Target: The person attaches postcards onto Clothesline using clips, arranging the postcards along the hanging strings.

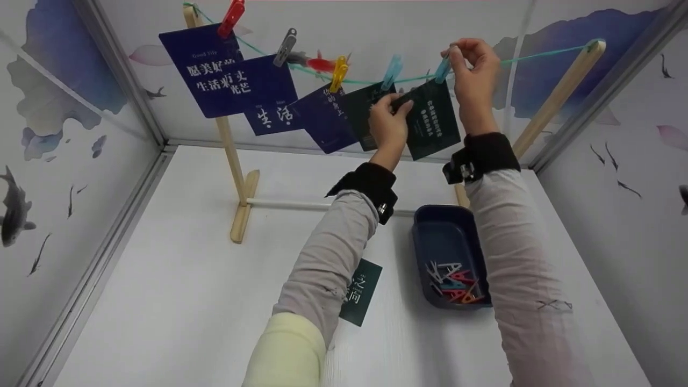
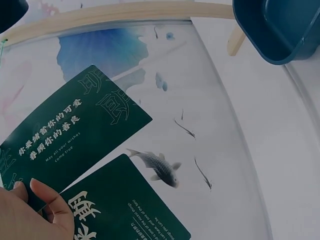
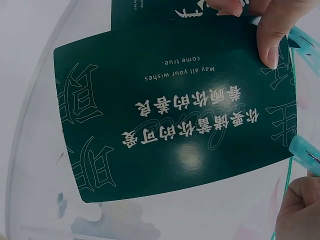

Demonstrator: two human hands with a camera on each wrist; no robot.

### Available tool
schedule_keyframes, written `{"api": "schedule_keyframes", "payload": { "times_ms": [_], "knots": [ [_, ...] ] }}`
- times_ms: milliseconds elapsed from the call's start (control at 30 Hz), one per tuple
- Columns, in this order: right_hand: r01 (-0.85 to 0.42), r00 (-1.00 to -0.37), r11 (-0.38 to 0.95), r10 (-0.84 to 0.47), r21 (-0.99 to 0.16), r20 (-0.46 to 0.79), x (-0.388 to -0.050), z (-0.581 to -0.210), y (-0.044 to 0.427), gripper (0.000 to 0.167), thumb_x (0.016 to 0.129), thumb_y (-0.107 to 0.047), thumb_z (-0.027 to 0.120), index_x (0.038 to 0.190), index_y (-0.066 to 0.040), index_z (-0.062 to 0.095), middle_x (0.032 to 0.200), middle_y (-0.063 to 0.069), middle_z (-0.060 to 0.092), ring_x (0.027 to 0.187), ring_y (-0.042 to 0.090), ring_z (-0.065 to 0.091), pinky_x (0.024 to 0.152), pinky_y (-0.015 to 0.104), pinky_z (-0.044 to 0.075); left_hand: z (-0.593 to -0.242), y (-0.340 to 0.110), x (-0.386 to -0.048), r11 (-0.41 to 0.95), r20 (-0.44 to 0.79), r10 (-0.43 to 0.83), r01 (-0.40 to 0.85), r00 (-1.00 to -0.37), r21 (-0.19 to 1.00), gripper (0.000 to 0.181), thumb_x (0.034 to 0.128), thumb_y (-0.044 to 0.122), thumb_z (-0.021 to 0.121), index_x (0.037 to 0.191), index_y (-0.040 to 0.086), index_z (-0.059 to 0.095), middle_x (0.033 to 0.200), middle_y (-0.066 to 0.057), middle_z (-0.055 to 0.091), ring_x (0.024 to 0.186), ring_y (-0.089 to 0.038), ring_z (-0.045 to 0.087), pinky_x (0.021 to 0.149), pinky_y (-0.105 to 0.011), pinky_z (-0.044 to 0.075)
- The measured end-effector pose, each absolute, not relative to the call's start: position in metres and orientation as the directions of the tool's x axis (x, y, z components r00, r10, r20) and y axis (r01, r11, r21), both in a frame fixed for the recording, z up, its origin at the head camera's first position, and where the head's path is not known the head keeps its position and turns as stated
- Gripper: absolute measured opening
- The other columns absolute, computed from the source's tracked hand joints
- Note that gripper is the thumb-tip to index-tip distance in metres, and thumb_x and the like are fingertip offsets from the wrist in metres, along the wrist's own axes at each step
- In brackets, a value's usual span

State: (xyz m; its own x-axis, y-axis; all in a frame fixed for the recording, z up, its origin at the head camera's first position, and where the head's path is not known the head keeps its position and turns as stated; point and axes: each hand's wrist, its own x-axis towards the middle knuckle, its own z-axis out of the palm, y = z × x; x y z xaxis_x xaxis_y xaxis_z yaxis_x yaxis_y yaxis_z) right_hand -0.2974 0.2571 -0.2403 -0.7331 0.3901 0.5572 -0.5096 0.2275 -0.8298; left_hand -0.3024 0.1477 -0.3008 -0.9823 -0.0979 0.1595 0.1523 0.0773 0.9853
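Note:
A dark green card (image 1: 432, 129) with pale lettering hangs at the right of the row, below a green line (image 1: 543, 54). My left hand (image 1: 389, 126) pinches its upper left edge between thumb and fingers. At the card's upper right corner, my right hand (image 1: 475, 80) pinches a light blue clothespin (image 1: 442, 70), whose tip meets the card's edge in the right wrist view. Partly behind the left hand is another green card (image 1: 357, 105), under a second light blue clothespin (image 1: 391, 72). The left wrist view shows the pinched card (image 2: 75, 125) overlapping this neighbour (image 2: 130, 200).
Three navy cards hang further left under red (image 1: 231, 19), grey (image 1: 285, 47) and yellow (image 1: 339, 74) clips. A wooden frame (image 1: 559, 99) carries the line. Below, a navy bin (image 1: 443, 226) holds several clothespins (image 1: 454, 282). One green card (image 1: 363, 295) lies on the table, partly under the left arm.

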Motion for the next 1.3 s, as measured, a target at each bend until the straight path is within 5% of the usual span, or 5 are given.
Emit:
{"api": "schedule_keyframes", "payload": {
  "times_ms": [300,533,833,1033,1300],
  "knots": [
    [-0.347,-0.825,0.239,0.382,-0.907,0.416,-0.292,-0.237,0.258,0.011,0.095,-0.008,0.053,0.1,-0.004,0.061,0.082,-0.004,0.064,0.089,0.009,0.058,0.079,0.02,0.04,-0.302,0.15,-0.303,0.0,0.139,-0.099,0.14,-0.985,0.99,0.021,0.0886,0.017,0.065,0.107,0.006,0.068,0.107,-0.007,0.071,0.085,-0.016,0.067,0.062,-0.02,0.052],
    [-0.257,-0.842,0.341,0.381,-0.904,0.383,-0.289,-0.236,0.257,0.029,0.099,-0.014,0.045,0.122,0.001,0.055,0.098,0.0,0.064,0.078,0.003,0.05,0.071,0.017,0.037,-0.302,0.15,-0.299,0.028,0.11,-0.142,0.107,-0.984,0.994,0.029,0.0851,0.024,0.07,0.107,0.005,0.067,0.104,-0.007,0.072,0.093,-0.015,0.068,0.077,-0.022,0.052],
    [-0.212,-0.843,0.382,0.394,-0.9,0.366,-0.291,-0.235,0.255,0.034,0.101,-0.013,0.041,0.13,0.0,0.05,0.118,0.013,0.062,0.112,0.015,0.054,0.094,0.018,0.039,-0.327,0.145,-0.288,-0.12,0.089,-0.073,0.098,-0.993,0.988,0.034,0.0862,0.021,0.069,0.113,0.002,0.064,0.1,-0.013,0.07,0.078,-0.018,0.066,0.055,-0.02,0.053],
    [-0.285,-0.855,0.257,0.368,-0.923,0.366,-0.289,-0.242,0.251,0.037,0.1,-0.012,0.04,0.136,-0.001,0.044,0.128,0.014,0.054,0.054,0.003,0.044,0.05,0.013,0.035,-0.352,0.142,-0.278,-0.183,0.037,-0.025,0.041,-0.999,0.982,0.031,0.0855,0.016,0.069,0.112,0.001,0.063,0.098,-0.015,0.071,0.074,-0.015,0.064,0.053,-0.022,0.053],
    [-0.483,-0.683,0.405,0.381,-0.777,0.623,-0.28,-0.257,0.25,0.037,0.099,-0.009,0.043,0.135,0.002,0.044,0.134,0.013,0.049,0.066,0.0,0.043,0.059,0.015,0.037,-0.394,0.139,-0.254,-0.162,-0.037,0.114,-0.056,-0.993,0.985,0.025,0.085,0.014,0.07,0.107,0.002,0.066,0.09,-0.012,0.068,0.069,-0.013,0.061,0.052,-0.023,0.054]
  ]
}}
